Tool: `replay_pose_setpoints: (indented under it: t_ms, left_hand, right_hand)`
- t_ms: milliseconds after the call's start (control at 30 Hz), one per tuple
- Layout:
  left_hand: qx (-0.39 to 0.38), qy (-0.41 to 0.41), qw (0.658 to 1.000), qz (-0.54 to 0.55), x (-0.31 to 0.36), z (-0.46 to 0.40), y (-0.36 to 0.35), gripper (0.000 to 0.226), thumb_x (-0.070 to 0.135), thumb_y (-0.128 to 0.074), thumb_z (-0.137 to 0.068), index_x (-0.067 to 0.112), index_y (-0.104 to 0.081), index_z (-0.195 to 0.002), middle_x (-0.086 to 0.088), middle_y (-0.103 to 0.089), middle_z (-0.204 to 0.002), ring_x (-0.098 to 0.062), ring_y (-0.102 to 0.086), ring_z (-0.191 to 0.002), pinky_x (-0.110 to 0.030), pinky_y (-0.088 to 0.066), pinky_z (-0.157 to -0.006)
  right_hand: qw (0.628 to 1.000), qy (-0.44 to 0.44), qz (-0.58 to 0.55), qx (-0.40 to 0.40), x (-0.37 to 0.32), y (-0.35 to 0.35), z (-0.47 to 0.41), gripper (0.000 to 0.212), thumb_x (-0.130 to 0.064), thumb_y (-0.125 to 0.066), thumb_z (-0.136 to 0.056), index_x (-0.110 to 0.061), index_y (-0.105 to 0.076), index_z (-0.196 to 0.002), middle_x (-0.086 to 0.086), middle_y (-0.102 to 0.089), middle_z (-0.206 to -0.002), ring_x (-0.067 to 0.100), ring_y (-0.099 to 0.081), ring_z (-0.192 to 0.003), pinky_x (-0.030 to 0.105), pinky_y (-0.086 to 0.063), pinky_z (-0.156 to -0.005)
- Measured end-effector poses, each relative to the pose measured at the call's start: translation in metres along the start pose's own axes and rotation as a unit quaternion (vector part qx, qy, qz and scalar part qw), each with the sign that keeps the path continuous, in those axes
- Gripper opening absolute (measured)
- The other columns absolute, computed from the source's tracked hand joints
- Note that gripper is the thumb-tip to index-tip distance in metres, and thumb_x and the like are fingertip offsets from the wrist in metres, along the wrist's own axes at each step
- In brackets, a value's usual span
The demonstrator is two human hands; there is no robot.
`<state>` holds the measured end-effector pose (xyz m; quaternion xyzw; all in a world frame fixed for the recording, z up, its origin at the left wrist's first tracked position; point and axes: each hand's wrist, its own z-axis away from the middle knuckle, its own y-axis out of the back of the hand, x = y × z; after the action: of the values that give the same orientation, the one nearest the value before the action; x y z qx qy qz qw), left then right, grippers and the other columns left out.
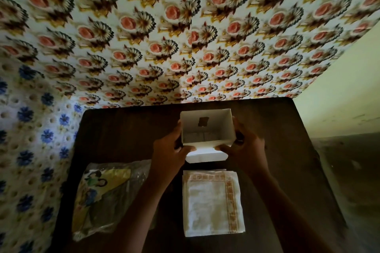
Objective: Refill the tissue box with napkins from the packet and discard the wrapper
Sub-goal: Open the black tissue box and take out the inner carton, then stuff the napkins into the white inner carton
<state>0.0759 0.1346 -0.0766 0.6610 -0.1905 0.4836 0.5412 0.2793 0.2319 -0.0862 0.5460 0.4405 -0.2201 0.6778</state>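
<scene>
White cardboard tissue box (207, 127), open end facing up toward the camera, gripped between left hand (170, 153) and right hand (244, 148); folded white napkin stack (212, 202) just below both wrists.

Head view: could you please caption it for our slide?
Both hands hold an empty white cardboard box above stacked white napkins.

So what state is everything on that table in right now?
Tissue box: open, flap folded out toward the person, looks empty, held on both sides.
Napkins: unwrapped, one neat stack lying flat on the table, near the box.
Wrapper: lying crumpled at the left, not discarded, looks emptied.
Left hand: gripping the box's left side.
Right hand: gripping its right side.
</scene>
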Motion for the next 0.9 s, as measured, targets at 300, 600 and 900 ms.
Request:
replay_pose_setpoints:
  t_ms: [300,600,900]
  left_hand:
    - [0.022,0.049,0.998,0.011,-0.002,0.013,-0.013,0.085,0.015,-0.081,-0.083,0.022,-0.035,-0.155,-0.01,-0.059,-0.144,-0.023,-0.061,-0.128,-0.038,-0.057,-0.099]
    - [0.084,0.131,0.982,0.108,0.012,0.047,-0.012,0.104,0.049,-0.083,-0.073,0.02,-0.028,-0.157,0.0,-0.036,-0.161,-0.01,-0.035,-0.144,-0.037,-0.04,-0.116]
    - [0.07,0.304,0.949,0.032,-0.035,0.114,-0.053,0.04,0.032,-0.053,-0.102,0.017,-0.052,-0.14,0.0,-0.061,-0.133,-0.025,-0.06,-0.125,-0.034,-0.048,-0.098]
  right_hand:
    - [1.0,-0.019,0.0,0.004,0.007,-0.006,0.014,0.064,-0.022,-0.089,-0.07,-0.014,-0.06,-0.126,-0.008,-0.066,-0.108,0.003,-0.067,-0.092,-0.001,-0.049,-0.068]
    - [0.987,-0.095,-0.129,-0.026,0.021,0.018,0.039,0.098,-0.032,-0.091,-0.062,-0.017,-0.044,-0.147,-0.011,-0.062,-0.129,-0.002,-0.065,-0.107,0.016,-0.059,-0.08]
    - [0.972,-0.217,-0.084,-0.012,0.053,0.011,0.101,0.044,-0.048,-0.074,-0.08,-0.019,-0.068,-0.113,-0.005,-0.074,-0.104,0.005,-0.072,-0.091,0.034,-0.062,-0.077]
